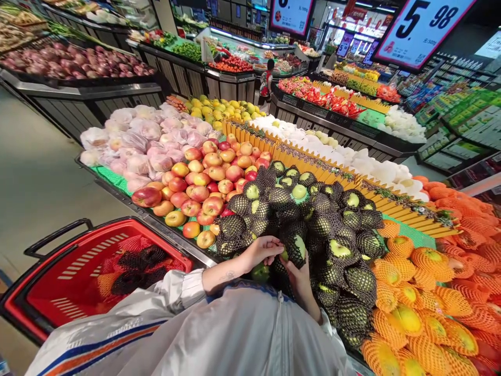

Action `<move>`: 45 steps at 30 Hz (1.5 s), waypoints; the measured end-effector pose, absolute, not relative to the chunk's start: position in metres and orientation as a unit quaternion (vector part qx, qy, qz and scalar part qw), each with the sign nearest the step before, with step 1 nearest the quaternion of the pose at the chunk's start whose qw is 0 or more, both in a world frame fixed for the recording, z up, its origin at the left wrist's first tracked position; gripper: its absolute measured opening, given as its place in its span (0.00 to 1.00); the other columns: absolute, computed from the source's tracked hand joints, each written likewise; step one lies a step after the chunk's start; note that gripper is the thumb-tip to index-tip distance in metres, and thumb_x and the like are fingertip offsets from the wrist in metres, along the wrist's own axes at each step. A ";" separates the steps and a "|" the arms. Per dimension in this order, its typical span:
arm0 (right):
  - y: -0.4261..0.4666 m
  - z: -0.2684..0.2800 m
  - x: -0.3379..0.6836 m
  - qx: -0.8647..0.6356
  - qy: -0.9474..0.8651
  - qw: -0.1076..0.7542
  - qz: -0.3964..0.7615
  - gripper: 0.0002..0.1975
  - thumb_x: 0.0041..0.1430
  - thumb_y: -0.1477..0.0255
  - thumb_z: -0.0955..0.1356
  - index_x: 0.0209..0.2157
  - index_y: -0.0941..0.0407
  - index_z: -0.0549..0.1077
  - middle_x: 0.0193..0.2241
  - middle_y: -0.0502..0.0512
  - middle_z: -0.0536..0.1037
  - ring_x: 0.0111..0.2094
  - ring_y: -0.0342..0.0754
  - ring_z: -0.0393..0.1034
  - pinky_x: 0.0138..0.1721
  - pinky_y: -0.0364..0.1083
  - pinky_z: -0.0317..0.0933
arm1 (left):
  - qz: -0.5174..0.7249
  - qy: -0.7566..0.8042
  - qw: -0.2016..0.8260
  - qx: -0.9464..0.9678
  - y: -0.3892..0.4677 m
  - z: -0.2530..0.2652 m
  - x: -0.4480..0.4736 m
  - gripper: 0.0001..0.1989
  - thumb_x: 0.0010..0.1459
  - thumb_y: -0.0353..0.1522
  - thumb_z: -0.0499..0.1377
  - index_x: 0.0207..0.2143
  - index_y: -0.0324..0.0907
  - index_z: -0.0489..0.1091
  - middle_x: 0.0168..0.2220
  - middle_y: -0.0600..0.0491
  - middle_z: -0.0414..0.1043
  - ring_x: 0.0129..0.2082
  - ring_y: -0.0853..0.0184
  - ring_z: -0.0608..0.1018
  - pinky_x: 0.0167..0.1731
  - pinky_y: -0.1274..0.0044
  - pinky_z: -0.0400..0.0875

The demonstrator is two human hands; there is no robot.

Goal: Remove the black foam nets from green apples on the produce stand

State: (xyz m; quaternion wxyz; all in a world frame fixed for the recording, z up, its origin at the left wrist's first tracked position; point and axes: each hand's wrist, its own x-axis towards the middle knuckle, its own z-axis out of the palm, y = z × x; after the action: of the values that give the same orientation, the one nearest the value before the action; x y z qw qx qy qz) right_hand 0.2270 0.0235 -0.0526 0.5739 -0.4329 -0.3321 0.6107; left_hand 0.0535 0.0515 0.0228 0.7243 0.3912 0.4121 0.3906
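In front of my body, my right hand is wrapped round a green fruit in a black foam net, held just above the pile. My left hand comes in from the left with its fingers pinched at the side of that same netted fruit, seemingly on the net's edge. Around both hands lies a heap of green fruits in black foam nets, some with bare green skin showing. Red-and-yellow apples are heaped to the left of it.
A red shopping basket stands at lower left, with netted fruit inside. Fruits in orange foam nets lie at right. Bagged pinkish fruit fills the stand's left end. Yellow slatted dividers run behind the heap. A person is farther back.
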 end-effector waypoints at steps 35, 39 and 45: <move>0.009 -0.038 0.223 -0.443 -0.405 0.624 0.500 0.58 0.39 0.53 0.78 0.67 0.48 0.48 0.64 0.65 0.62 0.61 0.60 0.63 0.62 0.64 0.56 | 0.368 0.272 0.741 0.491 0.035 0.016 0.053 0.25 0.55 0.51 0.64 0.32 0.44 0.57 0.19 0.62 0.68 0.15 0.77 0.62 0.17 0.83 0.51; 0.005 -0.027 0.232 -0.489 -0.435 0.599 0.461 0.57 0.40 0.58 0.79 0.67 0.49 0.48 0.63 0.65 0.62 0.63 0.61 0.61 0.62 0.64 0.56 | 0.363 0.307 0.697 0.537 0.041 0.015 0.043 0.24 0.46 0.47 0.71 0.30 0.41 0.63 0.23 0.59 0.68 0.23 0.74 0.69 0.25 0.81 0.60; -0.001 0.018 0.249 -0.423 -0.645 0.529 0.355 0.52 0.38 0.63 0.81 0.63 0.49 0.58 0.64 0.63 0.62 0.64 0.65 0.59 0.64 0.66 0.54 | 0.386 0.361 0.710 0.465 0.053 0.019 0.031 0.22 0.52 0.50 0.66 0.35 0.40 0.74 0.28 0.54 0.71 0.24 0.71 0.69 0.21 0.80 0.59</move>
State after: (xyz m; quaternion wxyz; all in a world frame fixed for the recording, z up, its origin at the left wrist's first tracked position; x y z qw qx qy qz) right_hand 0.2490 -0.0013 0.0178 0.5286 -0.4230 -0.6448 0.3549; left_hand 0.0308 0.0530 0.0187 0.7101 0.4655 0.3605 0.3861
